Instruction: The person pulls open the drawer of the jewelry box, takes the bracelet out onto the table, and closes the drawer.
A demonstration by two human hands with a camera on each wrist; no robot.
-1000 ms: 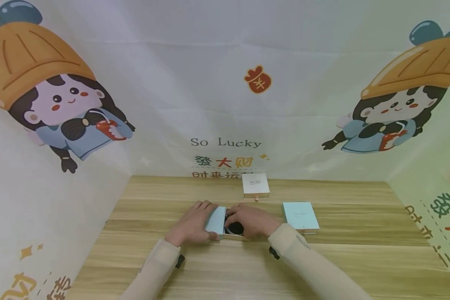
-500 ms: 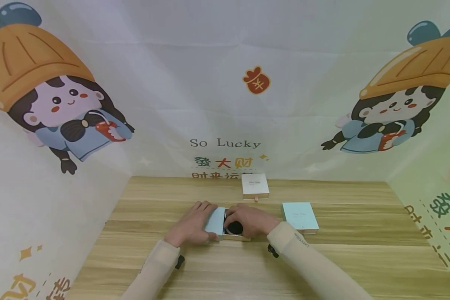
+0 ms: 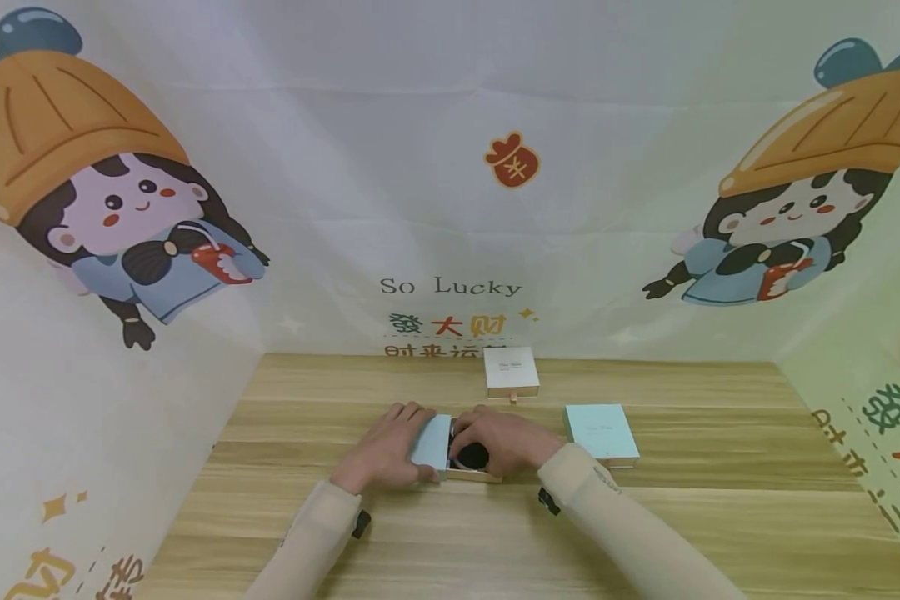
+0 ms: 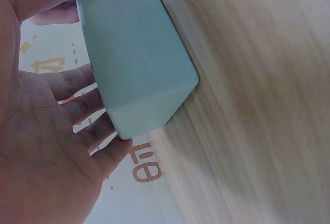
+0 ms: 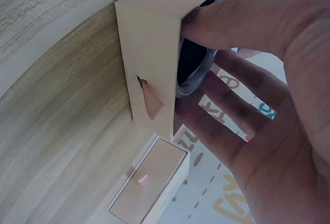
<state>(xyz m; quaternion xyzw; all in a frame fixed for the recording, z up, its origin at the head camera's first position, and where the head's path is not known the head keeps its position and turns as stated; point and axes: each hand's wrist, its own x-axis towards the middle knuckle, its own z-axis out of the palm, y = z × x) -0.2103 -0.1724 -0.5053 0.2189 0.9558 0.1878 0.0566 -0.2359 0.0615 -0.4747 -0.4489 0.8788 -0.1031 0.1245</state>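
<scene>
A light blue box sleeve (image 3: 431, 443) lies on the table with its pale pink inner drawer (image 3: 474, 475) pulled out to the right. My left hand (image 3: 390, 450) grips the sleeve (image 4: 136, 54) between thumb and fingers. Inside the drawer is a round black item with a clear rim (image 5: 198, 69). The thumb and fingers of my right hand (image 3: 506, 442) reach into the drawer and pinch around that item. In the right wrist view a pink ribbon tab (image 5: 152, 101) sticks out of the drawer's end wall.
A white box (image 3: 512, 372) with a ribbon tab stands farther back by the printed wall cloth (image 3: 585, 250). Another light blue box (image 3: 601, 432), closed, sits to the right of my right hand on the wooden table (image 3: 720, 433).
</scene>
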